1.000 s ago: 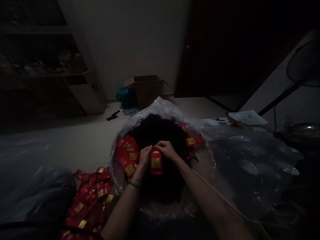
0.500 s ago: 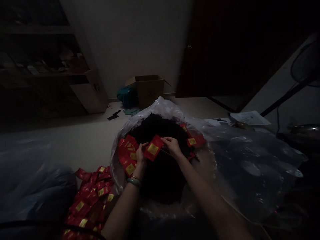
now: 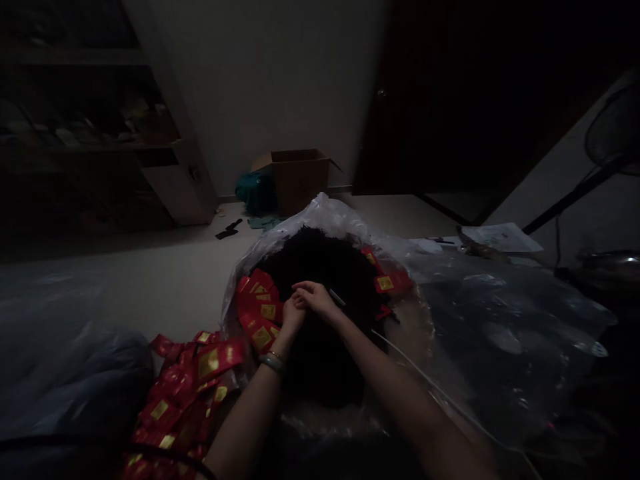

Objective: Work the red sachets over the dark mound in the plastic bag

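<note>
My left hand (image 3: 292, 316) and my right hand (image 3: 317, 298) meet over a heap of dark, shredded, leaf-like material (image 3: 320, 257). Their fingers are bent and pressed together; anything between them is hidden. A thin pale strip (image 3: 337, 297) lies just right of my right hand, too dim to identify. Red packets with gold labels (image 3: 260, 297) lie overlapped beside my left hand, on the heap's left edge. The heap sits in a clear plastic bag (image 3: 330, 208) with its mouth spread wide. Another red packet (image 3: 220, 360) is over the floor pile at the left, slightly blurred.
Many red packets (image 3: 175, 400) are piled at lower left. More packets (image 3: 393, 281) rest inside the bag's right edge. A white cord (image 3: 425, 375) runs to the lower right. Plastic sheeting (image 3: 500, 320) spreads at right. An open cardboard box (image 3: 303, 181) stands by the wall.
The red packet that both hands held has left them. A packet now appears over the pile at left. My hands have come together, the right one moving left.
</note>
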